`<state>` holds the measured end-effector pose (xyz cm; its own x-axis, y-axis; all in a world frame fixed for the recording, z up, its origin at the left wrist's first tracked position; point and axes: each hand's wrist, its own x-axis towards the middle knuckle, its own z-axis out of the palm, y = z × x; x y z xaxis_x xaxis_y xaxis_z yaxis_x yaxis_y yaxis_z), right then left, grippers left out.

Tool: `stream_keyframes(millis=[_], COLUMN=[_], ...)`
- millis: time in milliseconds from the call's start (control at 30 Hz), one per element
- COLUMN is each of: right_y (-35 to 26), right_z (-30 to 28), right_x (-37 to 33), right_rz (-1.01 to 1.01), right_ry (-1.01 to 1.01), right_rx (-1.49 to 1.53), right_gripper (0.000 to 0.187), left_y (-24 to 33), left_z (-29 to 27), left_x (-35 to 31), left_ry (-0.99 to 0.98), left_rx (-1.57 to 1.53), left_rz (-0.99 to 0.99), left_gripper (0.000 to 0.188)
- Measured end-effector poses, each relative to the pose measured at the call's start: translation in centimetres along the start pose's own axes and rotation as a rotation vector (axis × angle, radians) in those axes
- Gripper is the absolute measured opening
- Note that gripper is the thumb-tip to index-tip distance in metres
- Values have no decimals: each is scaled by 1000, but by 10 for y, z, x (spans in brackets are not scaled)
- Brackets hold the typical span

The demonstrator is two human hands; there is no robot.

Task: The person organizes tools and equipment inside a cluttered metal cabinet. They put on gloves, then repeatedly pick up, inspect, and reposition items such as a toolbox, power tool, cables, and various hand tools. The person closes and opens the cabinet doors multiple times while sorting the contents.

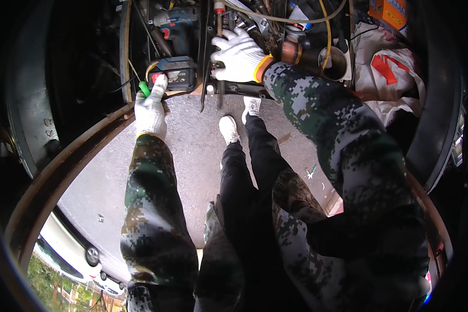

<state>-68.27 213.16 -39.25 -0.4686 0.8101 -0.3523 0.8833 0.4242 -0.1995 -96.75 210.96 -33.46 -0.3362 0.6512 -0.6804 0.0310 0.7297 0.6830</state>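
Observation:
My left hand [151, 112], in a white glove, is closed around a screwdriver with a green handle [144, 88]. Its thin shaft points up and to the left. The thumb lies against the near edge of a black and blue battery pack [178, 75], at the base of a blue cordless power tool [178, 31]. Over the tool box's middle, my right hand [240, 56] is spread, its gloved fingers apart and pointing left. Beneath and beside it are metal sockets [244, 23] and dark bar-shaped tools [208, 52]; the palm side is hidden.
A copper-coloured cylinder [291, 52] and a wide metal tube [334, 63] lie right of my right hand. A yellow hose [327, 31] crosses there. Farther right are a white bag [395, 78] and an orange box [389, 13]. A rusty rail [62, 156] curves along the left.

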Motion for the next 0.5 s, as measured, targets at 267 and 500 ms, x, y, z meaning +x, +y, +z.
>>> stream_keyframes(millis=[267,500], right_y=[36,23], right_z=[-4,-36], right_x=[-52,-37], right_rz=[12,483], right_ry=[-31,-563], right_rx=[-178,-22], right_gripper=[34,55], left_y=[-12,-14], left_z=[4,6], left_x=[2,-5], left_ry=[-59,-67], left_rx=[-86,-6], left_rz=[37,19], left_gripper=[43,45])
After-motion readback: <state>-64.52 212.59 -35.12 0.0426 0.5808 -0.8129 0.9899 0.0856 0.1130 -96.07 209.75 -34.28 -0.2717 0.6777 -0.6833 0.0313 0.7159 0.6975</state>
